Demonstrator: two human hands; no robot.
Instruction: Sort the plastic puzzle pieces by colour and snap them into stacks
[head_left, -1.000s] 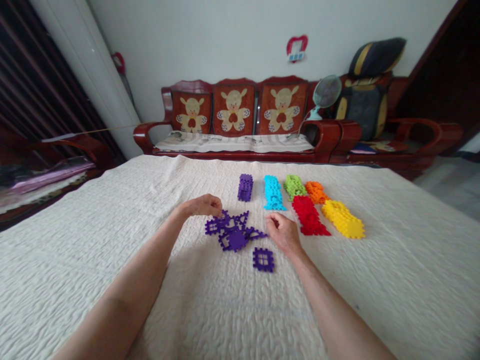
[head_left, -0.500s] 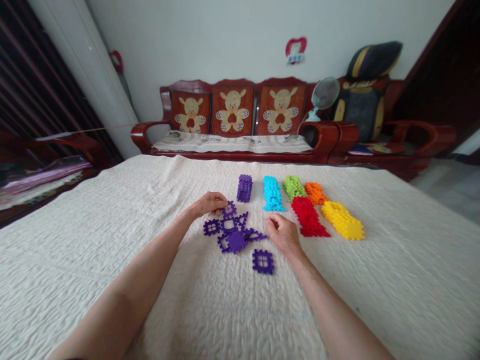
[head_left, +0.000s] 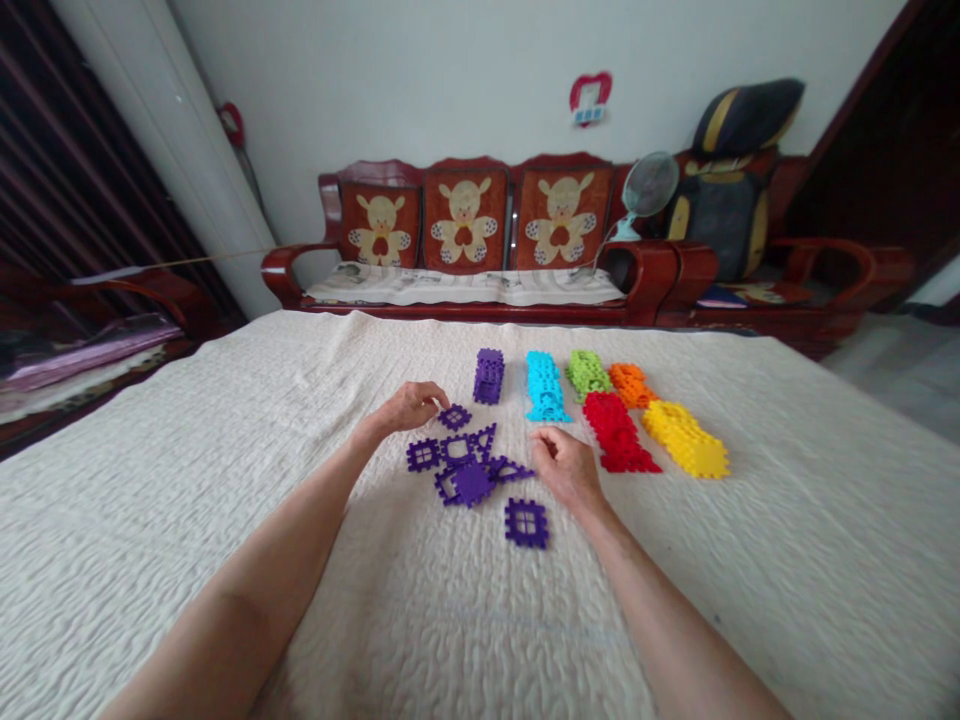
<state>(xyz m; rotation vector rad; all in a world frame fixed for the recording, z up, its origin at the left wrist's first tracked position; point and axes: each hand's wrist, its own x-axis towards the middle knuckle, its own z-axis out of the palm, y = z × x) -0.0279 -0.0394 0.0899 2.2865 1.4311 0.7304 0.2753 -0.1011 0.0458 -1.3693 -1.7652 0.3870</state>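
My left hand (head_left: 414,405) is at the upper left of a loose group of purple building tiles, its fingers slightly apart. Just off its fingertips lies a purple window tile (head_left: 454,417), flat on the cloth. Below it are a second window tile (head_left: 424,455), a square frame tile (head_left: 456,451), triangular tiles (head_left: 512,470) and a solid purple tile (head_left: 473,482) overlapping another frame. Nearer to me is one more window tile (head_left: 526,524). My right hand (head_left: 566,465) rests on the cloth to the right, fingers curled in, with nothing visible in them.
Behind the loose tiles stands a purple stack (head_left: 489,376). To its right are blue (head_left: 545,386), green (head_left: 588,375), orange (head_left: 632,385), red (head_left: 617,432) and yellow (head_left: 685,440) stacks. A quilted cream cloth (head_left: 337,610) covers the table; a wooden sofa (head_left: 465,312) is beyond.
My left hand has drawn back slightly to the left and let go of the purple window tile, which now lies flatter on the cloth. My right hand has stayed put.
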